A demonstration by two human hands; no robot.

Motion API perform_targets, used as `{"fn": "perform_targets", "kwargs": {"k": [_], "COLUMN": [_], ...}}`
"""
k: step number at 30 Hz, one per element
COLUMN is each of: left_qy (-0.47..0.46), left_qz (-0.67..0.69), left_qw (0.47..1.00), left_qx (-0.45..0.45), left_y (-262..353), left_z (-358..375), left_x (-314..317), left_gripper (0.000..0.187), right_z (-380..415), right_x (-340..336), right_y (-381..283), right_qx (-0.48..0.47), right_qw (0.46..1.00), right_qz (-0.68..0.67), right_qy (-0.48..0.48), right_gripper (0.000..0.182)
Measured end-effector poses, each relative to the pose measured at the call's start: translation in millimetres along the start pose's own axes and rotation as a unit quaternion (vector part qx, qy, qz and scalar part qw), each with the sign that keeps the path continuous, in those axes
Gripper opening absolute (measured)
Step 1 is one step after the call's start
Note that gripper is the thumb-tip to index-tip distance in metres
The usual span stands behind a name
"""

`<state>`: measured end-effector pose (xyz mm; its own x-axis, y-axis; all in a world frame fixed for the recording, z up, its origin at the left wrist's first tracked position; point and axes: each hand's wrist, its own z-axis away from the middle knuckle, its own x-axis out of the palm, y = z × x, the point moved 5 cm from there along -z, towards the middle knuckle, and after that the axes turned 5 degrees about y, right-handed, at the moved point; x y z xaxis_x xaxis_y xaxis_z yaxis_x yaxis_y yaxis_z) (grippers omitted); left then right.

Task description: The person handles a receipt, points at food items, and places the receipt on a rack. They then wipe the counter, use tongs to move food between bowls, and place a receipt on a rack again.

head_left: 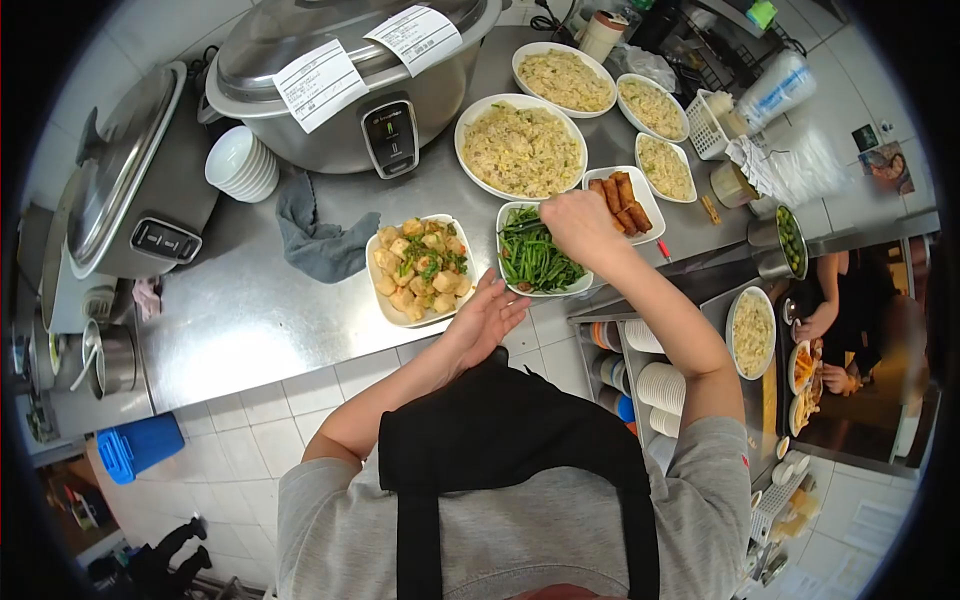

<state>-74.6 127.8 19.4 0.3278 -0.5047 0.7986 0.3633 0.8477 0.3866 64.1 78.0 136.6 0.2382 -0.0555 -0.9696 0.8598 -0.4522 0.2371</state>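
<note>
A white square dish of green beans or similar cut greens (541, 262) stands near the counter's front edge. Above its upper side is my right hand (580, 228), fingers closed around a thin dark utensil (522, 227) that reaches into the greens; its exact kind is partly hidden. My left hand (487, 318) is open, palm up, at the front edge between the greens and a white dish of fried tofu cubes (420, 268) topped with green onion. Behind my right hand, a white dish holds browned spring rolls (622, 203).
Bowls of fried rice (522, 148) stand behind and right. A large rice cooker (340, 90) with paper slips, a grey cloth (318, 235) and stacked white bowls (242, 164) are left. Plates (662, 388) sit on shelves below. Another person (835, 310) works beyond a pass-through at right.
</note>
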Motion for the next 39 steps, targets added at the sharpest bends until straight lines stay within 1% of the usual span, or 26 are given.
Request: {"fn": "perform_targets", "kwargs": {"k": [2,3,4,7,8,10,13,14,16,17,20,22,25,31,32,34,37,39], "left_qy": [0.007,0.016,0.025,0.027,0.028,0.038,0.050,0.051,0.041,0.041,0.047,0.042,0.047,0.050,0.051,0.060,0.059,0.055], "left_qz": [-0.002,0.004,0.011,0.017,0.018,0.025,0.030,0.031,0.028,0.028,0.023,0.022,0.023,0.021,0.023,0.026,0.025,0.021], "left_qw": [1.000,1.000,0.999,0.999,0.999,0.998,0.997,0.996,0.996,0.996,0.996,0.996,0.996,0.996,0.995,0.995,0.995,0.996], "left_qx": [0.014,0.020,0.026,0.037,0.040,0.050,0.060,0.061,0.069,0.070,0.074,0.078,0.075,0.076,0.077,0.078,0.075,0.074], "left_y": [-2.3,-3.5,-4.3,-7.5,-8.8,-9.1,-10.7,-11.0,-10.5,-10.3,-9.2,-9.0,-9.5,-10.4,-10.2,-9.8,-11.3,-11.3], "left_z": [-0.2,-0.4,-0.9,-1.6,-1.1,1.0,2.1,2.4,2.7,3.1,5.1,4.9,5.7,7.4,8.3,9.6,10.7,9.0], "left_x": [0.9,0.6,0.5,1.1,2.1,2.8,0.9,0.3,0.2,1.3,4.2,4.8,4.5,1.5,0.8,-1.1,-1.7,-0.9], "left_gripper": [0.060,0.061,0.063,0.063,0.063,0.062,0.060,0.060,0.058,0.058,0.057,0.057,0.057,0.058,0.058,0.058,0.058,0.058], "right_z": [4.3,7.5,10.1,9.9,8.2,1.4,-2.0,-0.7,3.8,6.0,11.3,13.0,13.9,14.8,17.4,24.6,32.7,29.1], "right_x": [-19.1,-27.9,-28.3,-23.7,-19.4,-5.5,4.1,-1.0,-19.5,-24.9,-31.6,-27.6,-21.7,-14.3,-23.0,-44.1,-43.1,-28.4], "right_y": [4.9,3.4,0.8,-18.9,-21.2,-19.1,-6.4,-6.6,-7.0,-8.7,-20.8,-29.8,-37.1,-24.9,-22.1,-18.5,-27.5,-31.5], "right_qx": [0.004,-0.011,-0.015,-0.079,-0.082,-0.060,-0.049,-0.051,-0.056,-0.056,-0.083,-0.103,-0.100,-0.058,-0.060,-0.060,-0.086,-0.079], "right_qw": [1.000,0.999,0.999,0.996,0.996,0.998,0.999,0.999,0.997,0.997,0.996,0.994,0.994,0.997,0.997,0.997,0.994,0.995], "right_qz": [-0.005,-0.005,-0.006,-0.016,-0.016,-0.005,0.000,0.000,0.004,0.004,-0.005,-0.017,-0.040,-0.053,-0.054,-0.030,-0.042,-0.040], "right_qy": [0.017,0.044,0.046,0.042,0.043,-0.010,-0.001,0.000,0.045,0.044,0.029,-0.014,-0.024,-0.016,-0.017,-0.041,-0.058,-0.052], "right_gripper": [0.008,0.007,0.007,0.007,0.007,0.008,0.008,0.008,0.008,0.008,0.009,0.009,0.004,0.003,0.003,0.009,0.008,0.008]}}
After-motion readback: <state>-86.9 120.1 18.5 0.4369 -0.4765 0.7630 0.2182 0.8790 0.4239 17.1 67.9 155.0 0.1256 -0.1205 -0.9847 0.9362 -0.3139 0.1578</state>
